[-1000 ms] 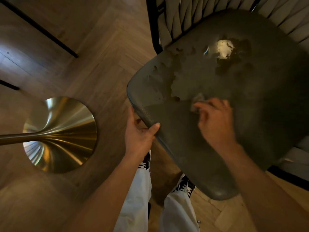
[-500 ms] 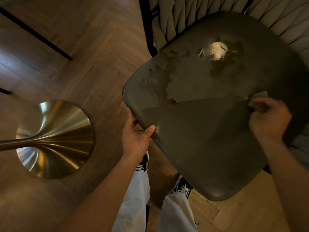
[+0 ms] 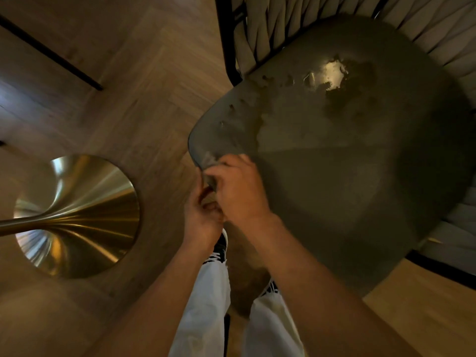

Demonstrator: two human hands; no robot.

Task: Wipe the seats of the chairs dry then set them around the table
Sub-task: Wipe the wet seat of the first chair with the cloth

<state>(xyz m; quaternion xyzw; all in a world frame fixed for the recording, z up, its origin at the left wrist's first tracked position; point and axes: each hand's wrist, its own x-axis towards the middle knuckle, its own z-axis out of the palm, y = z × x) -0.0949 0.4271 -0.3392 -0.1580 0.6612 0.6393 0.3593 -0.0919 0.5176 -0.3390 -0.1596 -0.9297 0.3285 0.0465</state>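
Floor (image 3: 134, 81): wood boards in a herringbone lay ran under everything, with a thin dark bar crossing the upper left.
Chair seat (image 3: 347, 191): the dark, smooth seat filled the right half of the view, tilted toward the person, its woven backrest (image 3: 268, 27) rising behind it.
Table base (image 3: 77, 215): a flared brass pedestal stood on the floor well to the left of the chair, apart from it; the tabletop itself was out of view.
Dry part of seat: the near half, from the front edge up to a slanting line across the middle, looked matte and free of drops.
Wet patch (image 3: 332, 81): a glossy pool and ragged streaks lay across the far half, near the backrest, with small beads toward the left corner.
Right hand (image 3: 239, 191): it sat at the seat's near-left corner, fingers curled tight around a small grey cloth (image 3: 210, 161) and pressing it onto the edge.
Left hand (image 3: 203, 220): it was tucked just under and beside the right hand at that same corner, fingers bent; whether it clasped the seat's rim or only steadied it could not be told, as the right hand hid it.
Progress, as judged: roughly half of this seat seemed wiped; the far wet half remained, and placing the chair at the table had not begun.
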